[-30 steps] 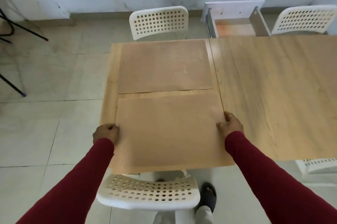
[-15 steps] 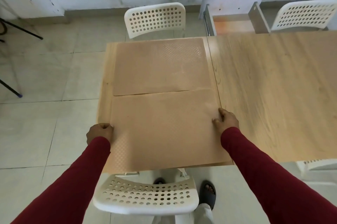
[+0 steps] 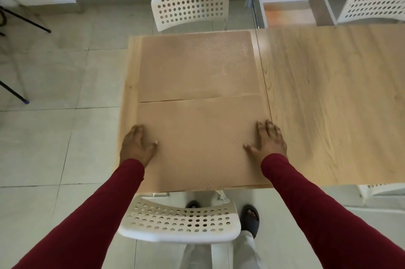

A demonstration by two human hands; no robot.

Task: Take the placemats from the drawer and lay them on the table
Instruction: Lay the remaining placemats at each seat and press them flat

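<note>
Two tan placemats lie on the left part of the wooden table point(image 3: 328, 97). The far placemat point(image 3: 197, 67) lies flat by the far edge. The near placemat point(image 3: 199, 137) lies flat right behind it, its far edge meeting or slightly overlapping the far one. My left hand point(image 3: 137, 146) rests flat, fingers spread, on the near mat's left edge. My right hand point(image 3: 268, 139) rests flat on its right edge. Neither hand grips anything. The open drawer point(image 3: 289, 12) stands beyond the table's far edge, its bottom bare.
White perforated chairs stand at the near side point(image 3: 182, 220), the far side point(image 3: 190, 5) and the far right point(image 3: 374, 3). Black tripod legs point(image 3: 19, 16) cross the tiled floor at left. My sandalled feet show under the near chair.
The near placemat slid away from me until it met the far one. Both hands let go of its side edges and now lie flat on top of it.
</note>
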